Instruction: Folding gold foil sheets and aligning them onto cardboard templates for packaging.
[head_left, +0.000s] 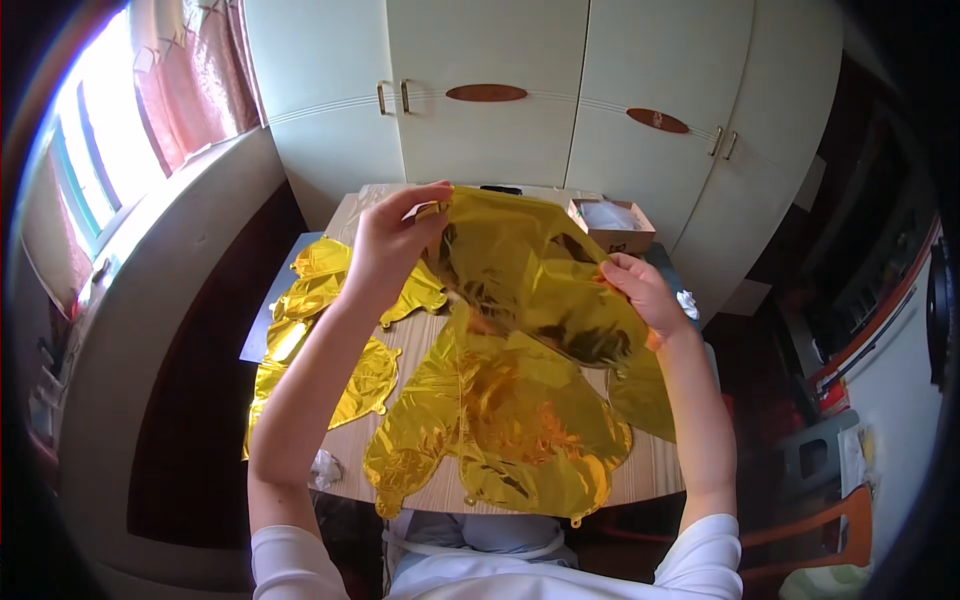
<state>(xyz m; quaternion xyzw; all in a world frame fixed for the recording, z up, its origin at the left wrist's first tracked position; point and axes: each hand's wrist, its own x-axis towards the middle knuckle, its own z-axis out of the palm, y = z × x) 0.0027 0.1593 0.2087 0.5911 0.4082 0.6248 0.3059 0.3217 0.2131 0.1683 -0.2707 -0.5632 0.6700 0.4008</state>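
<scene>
Both my hands are raised over the table, stretching a flat gold foil balloon (530,270) between them. My left hand (395,240) pinches its upper left corner between thumb and fingers. At the right side edge, my right hand (648,292) grips the same foil, its fingers partly hidden behind it. Below, more gold foil (520,420) with small tabs spreads over the near part of the table; whether it joins the held piece I cannot tell. Several other flat gold foil balloons (365,385) lie at the left, beside my left forearm.
The wooden table (345,450) has an open cardboard box (628,240) with clear plastic inside at its far right. Crumpled white bits (325,468) lie near the left front edge. A cream cabinet (480,140) stands behind; an orange chair (850,520) is at lower right.
</scene>
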